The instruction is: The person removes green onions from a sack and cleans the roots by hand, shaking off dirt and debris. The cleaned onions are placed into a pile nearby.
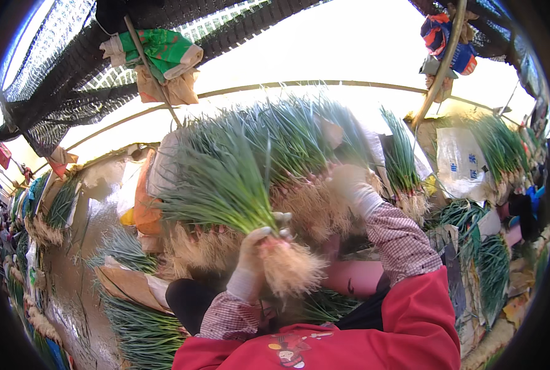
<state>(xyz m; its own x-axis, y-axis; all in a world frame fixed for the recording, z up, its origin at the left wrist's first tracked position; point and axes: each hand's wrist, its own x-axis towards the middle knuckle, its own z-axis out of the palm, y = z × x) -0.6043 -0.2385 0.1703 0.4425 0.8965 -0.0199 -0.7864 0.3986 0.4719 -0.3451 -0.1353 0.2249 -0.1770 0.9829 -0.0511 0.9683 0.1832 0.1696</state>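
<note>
A bunch of green onions (245,199) is in my left hand (256,249), which wears a pale glove and grips it just above the roots. The long green leaves point up and to the left, and the tan roots hang below my fingers. My gloved right hand (351,182), blurred, lies against the right end of a big row of green onions (298,138), at the red-white stem bases. Whether its fingers hold any stalks I cannot tell. More rooted bunches lie behind and below the held one.
At the lower left, green onions (140,323) lie beside brown paper (127,286). An orange sack (146,208) stands left of the row. Further bunches (400,162) and a white printed sack (460,162) are at the right. A wooden pole (441,69) rises behind. Wet ground (76,273) shows at the left.
</note>
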